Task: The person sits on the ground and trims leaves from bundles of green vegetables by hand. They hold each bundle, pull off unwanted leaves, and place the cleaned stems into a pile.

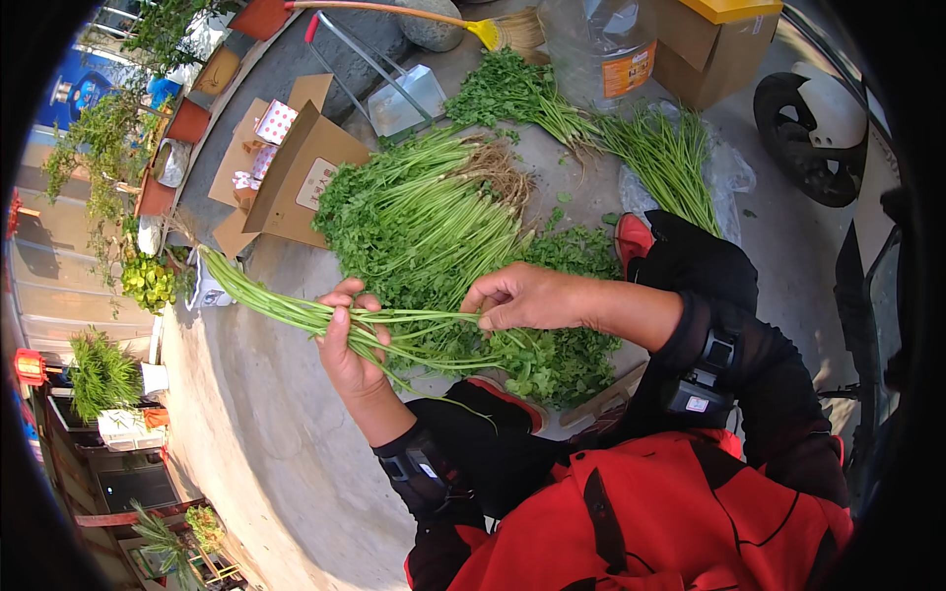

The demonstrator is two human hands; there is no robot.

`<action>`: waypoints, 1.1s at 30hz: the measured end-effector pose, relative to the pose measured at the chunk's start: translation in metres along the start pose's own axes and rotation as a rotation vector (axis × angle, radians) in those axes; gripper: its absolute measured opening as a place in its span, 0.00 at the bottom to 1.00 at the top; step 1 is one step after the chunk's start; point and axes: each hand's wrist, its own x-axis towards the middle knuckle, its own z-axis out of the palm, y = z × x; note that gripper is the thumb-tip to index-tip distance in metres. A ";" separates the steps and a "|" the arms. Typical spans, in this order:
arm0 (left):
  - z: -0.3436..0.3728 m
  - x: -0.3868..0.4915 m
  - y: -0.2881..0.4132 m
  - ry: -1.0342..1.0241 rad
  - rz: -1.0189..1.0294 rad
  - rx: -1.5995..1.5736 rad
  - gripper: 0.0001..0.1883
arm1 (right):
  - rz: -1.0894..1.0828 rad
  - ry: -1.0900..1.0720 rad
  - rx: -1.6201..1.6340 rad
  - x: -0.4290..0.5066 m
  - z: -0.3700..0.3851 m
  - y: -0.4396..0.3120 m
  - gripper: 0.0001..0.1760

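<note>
My left hand (355, 347) is closed around a bunch of long green stems (277, 304), apparently coriander or thin celery. Its pale roots point to the left and its tops trail right. With thumb and forefinger, my right hand (528, 297) pinches stems of this bunch near their leafy end. Beneath and beyond my hands lies a large heap of the same greens (429, 214) on the concrete floor, with brown roots (499, 170) at its upper right. Loose leafy tops (554, 362) lie below my right hand, close to my shoes.
An open cardboard box (284, 196) holds dotted packages at left. A metal dustpan (406, 100) and a broom (510, 33) lie beyond the heap. A smaller bunch (517, 92), bare stems (669, 166) on clear plastic, and a big plastic jug (595, 55) are farther off. A wheel (802, 144) stands at right.
</note>
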 end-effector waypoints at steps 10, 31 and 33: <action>-0.006 0.000 0.003 0.028 0.020 0.017 0.07 | 0.108 -0.009 0.302 0.004 -0.001 0.005 0.14; 0.001 -0.005 0.002 -0.080 0.137 -0.084 0.06 | 0.109 -0.042 0.489 0.000 0.006 0.002 0.18; -0.002 -0.005 0.004 -0.107 0.138 -0.175 0.07 | 0.126 -0.069 0.449 -0.001 0.006 0.002 0.17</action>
